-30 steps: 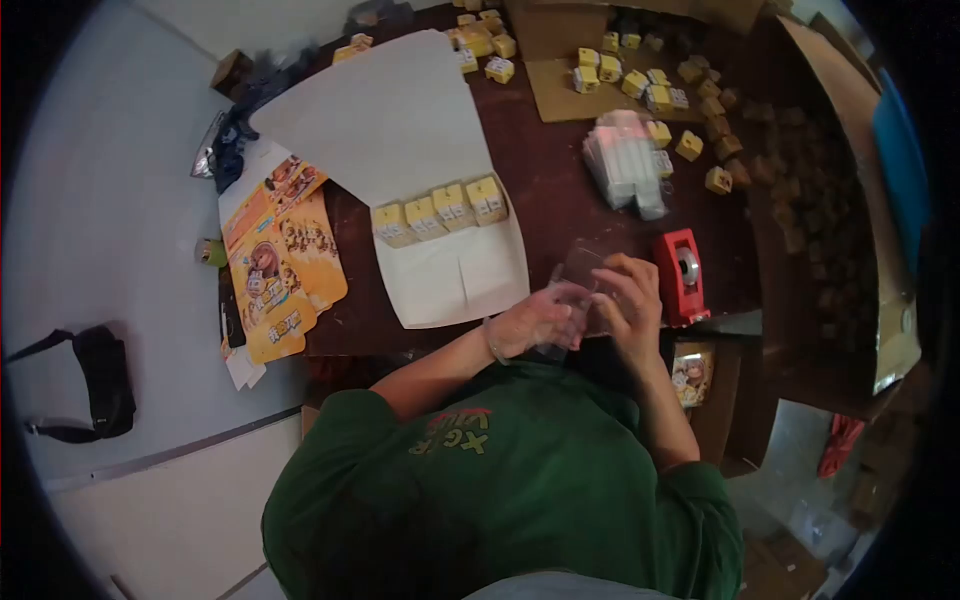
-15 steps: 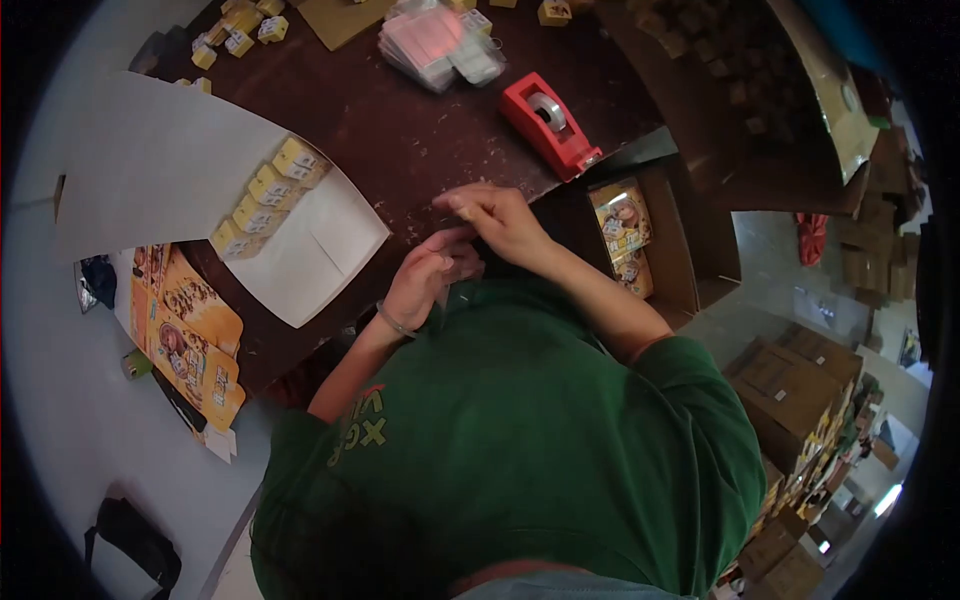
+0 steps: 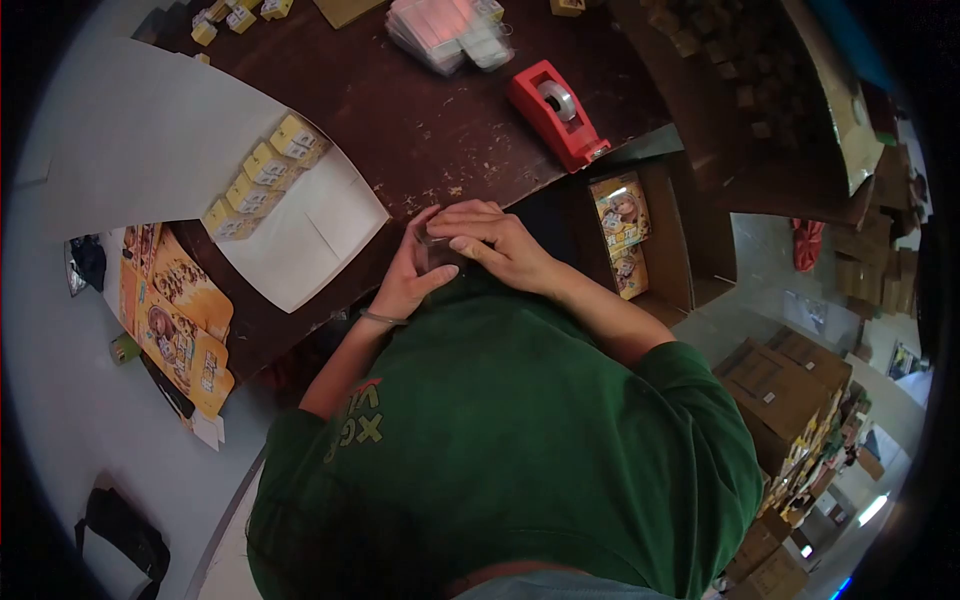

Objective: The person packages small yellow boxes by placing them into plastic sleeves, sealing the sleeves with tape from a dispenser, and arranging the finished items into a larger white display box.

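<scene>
clear plastic piece (image 3: 437, 243) between both hands (image 3: 455, 255)

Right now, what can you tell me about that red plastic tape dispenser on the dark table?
The red plastic tape dispenser is a long wedge-shaped block with a roll of pale tape set in its thick upper part and a narrow cutter end that points to the table's near edge. It lies slantwise on the dark brown scuffed wooden top, close to the corner. Nothing touches it; both hands are clasped nearer the body, and the stack of clear packets lies apart.
</scene>
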The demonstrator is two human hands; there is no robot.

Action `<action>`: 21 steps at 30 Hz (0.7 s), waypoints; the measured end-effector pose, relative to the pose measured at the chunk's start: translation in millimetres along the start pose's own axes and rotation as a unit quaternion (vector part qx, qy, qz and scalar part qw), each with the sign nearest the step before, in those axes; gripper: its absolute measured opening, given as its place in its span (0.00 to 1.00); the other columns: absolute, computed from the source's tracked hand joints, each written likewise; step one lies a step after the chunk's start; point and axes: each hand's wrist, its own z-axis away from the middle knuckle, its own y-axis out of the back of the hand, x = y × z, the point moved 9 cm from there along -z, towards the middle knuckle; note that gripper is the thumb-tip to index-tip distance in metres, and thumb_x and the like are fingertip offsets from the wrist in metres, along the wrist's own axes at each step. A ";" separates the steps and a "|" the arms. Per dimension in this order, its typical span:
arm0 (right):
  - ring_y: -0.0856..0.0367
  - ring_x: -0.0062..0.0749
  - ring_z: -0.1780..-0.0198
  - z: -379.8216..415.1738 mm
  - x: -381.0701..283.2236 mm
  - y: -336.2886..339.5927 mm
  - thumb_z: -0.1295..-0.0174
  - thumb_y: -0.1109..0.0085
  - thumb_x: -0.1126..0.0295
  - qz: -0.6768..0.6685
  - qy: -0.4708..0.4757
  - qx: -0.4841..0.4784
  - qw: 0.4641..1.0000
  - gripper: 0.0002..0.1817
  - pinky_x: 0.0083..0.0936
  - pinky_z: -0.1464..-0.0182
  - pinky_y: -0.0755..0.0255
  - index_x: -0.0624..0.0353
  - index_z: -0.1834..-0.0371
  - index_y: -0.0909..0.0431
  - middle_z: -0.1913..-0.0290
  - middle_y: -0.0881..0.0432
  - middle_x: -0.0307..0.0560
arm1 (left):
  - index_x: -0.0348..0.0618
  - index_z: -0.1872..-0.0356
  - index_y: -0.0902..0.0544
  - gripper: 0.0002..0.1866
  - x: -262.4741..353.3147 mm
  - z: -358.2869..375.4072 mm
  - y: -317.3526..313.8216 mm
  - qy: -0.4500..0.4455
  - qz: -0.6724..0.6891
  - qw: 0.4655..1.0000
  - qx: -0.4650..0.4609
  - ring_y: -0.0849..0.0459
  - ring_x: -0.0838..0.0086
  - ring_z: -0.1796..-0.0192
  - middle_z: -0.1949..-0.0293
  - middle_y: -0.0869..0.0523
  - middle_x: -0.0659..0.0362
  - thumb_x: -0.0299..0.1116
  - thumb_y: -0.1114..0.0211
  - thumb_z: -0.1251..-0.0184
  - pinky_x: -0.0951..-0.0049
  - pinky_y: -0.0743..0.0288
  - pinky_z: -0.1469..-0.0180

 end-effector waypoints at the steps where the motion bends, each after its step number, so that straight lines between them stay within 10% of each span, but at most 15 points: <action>1: 0.23 0.41 0.39 0.0 -2.9 2.3 0.35 0.38 0.69 0.017 0.005 -0.010 1.000 0.16 0.37 0.35 0.34 0.55 0.45 0.16 0.45 0.15 0.46 | 0.40 0.22 0.53 0.48 1.6 -2.1 -1.2 0.003 -0.006 1.000 0.003 0.36 0.67 0.27 0.30 0.36 0.53 0.26 0.31 0.38 0.62 0.39 0.27; 9: 0.23 0.38 0.37 -12.6 -10.8 36.7 0.34 0.39 0.71 -0.088 -0.019 0.076 0.993 0.15 0.34 0.37 0.31 0.56 0.44 0.17 0.40 0.20 0.48 | 0.40 0.21 0.56 0.50 35.5 -34.9 -21.2 0.001 0.028 1.000 -0.002 0.34 0.65 0.28 0.32 0.33 0.51 0.38 0.30 0.34 0.64 0.42 0.26; 12: 0.26 0.30 0.36 -8.2 -13.5 61.3 0.32 0.41 0.72 -0.186 -0.043 0.106 0.976 0.15 0.27 0.40 0.28 0.59 0.44 0.18 0.35 0.25 0.48 | 0.39 0.21 0.52 0.47 88.1 -50.7 -39.2 -0.110 -0.201 0.973 0.022 0.33 0.63 0.29 0.33 0.32 0.48 0.42 0.32 0.32 0.62 0.42 0.27; 13: 0.25 0.30 0.37 -7.7 -21.1 74.5 0.33 0.40 0.73 -0.183 -0.024 0.131 0.974 0.15 0.27 0.39 0.29 0.59 0.44 0.18 0.36 0.24 0.48 | 0.38 0.23 0.46 0.41 135.6 -46.2 -54.2 -0.249 -0.398 0.879 0.081 0.31 0.61 0.32 0.34 0.32 0.45 0.40 0.36 0.30 0.61 0.42 0.28; 15: 0.24 0.30 0.38 -3.5 -25.5 92.6 0.33 0.39 0.74 -0.207 0.001 0.178 0.962 0.14 0.26 0.38 0.30 0.61 0.45 0.18 0.37 0.23 0.49 | 0.33 0.33 0.28 0.27 209.8 -29.3 -107.1 -0.388 -0.275 0.879 0.041 0.27 0.58 0.37 0.36 0.30 0.42 0.35 0.41 0.31 0.65 0.38 0.31; 21: 0.20 0.25 0.46 3.2 -23.7 94.1 0.34 0.38 0.74 -0.099 -0.027 0.153 0.983 0.14 0.22 0.51 0.24 0.58 0.45 0.17 0.37 0.23 0.47 | 0.34 0.32 0.31 0.30 273.6 12.6 -176.7 -0.505 -0.149 0.844 -0.101 0.28 0.58 0.36 0.34 0.31 0.43 0.37 0.39 0.32 0.64 0.37 0.31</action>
